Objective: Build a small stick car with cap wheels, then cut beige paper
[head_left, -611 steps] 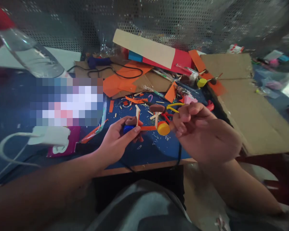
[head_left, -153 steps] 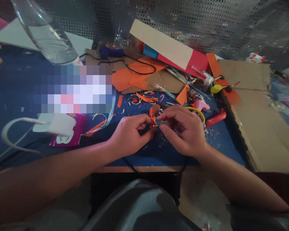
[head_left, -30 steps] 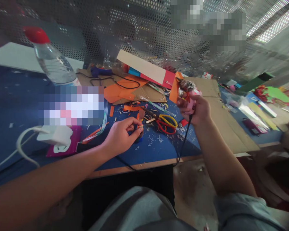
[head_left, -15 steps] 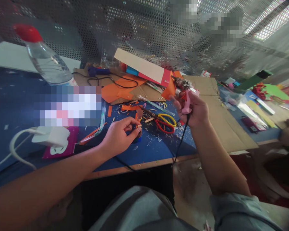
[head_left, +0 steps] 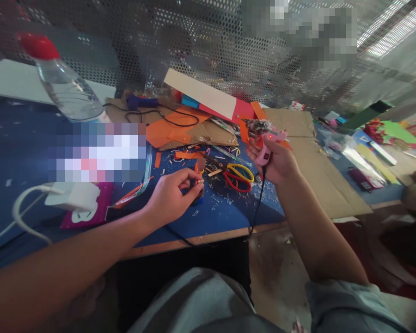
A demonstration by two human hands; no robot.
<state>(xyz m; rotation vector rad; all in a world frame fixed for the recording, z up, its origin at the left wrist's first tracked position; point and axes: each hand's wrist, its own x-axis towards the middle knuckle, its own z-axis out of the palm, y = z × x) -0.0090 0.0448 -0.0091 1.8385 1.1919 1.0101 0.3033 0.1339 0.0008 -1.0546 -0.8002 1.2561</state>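
My right hand [head_left: 283, 162] is wrapped around a pink glue gun [head_left: 264, 155], held above the table. A red light glows on its body, the switch shows on the handle, and greyish strands cover its front end, which points left. From the handle a black cord hangs over the table edge. My left hand [head_left: 173, 194] pinches a small handmade piece [head_left: 201, 165] with a brown rounded top and orange parts; my fingers hide most of it. Scissors [head_left: 236, 178] with yellow and red handles lie just right of that piece.
White and orange scraps litter the blue tabletop [head_left: 211, 219]. Orange sheets [head_left: 162, 132] and flat cardboard [head_left: 319, 180] lie behind and to the right. At left are a red-capped bottle [head_left: 71, 92] and a white plug [head_left: 72, 196] in a purple power strip [head_left: 65, 219]. Perforated metal stands behind.
The glue gun has turned in my right hand and shifted slightly left and down, so its red light and switch now show. My left hand and its piece stay put.
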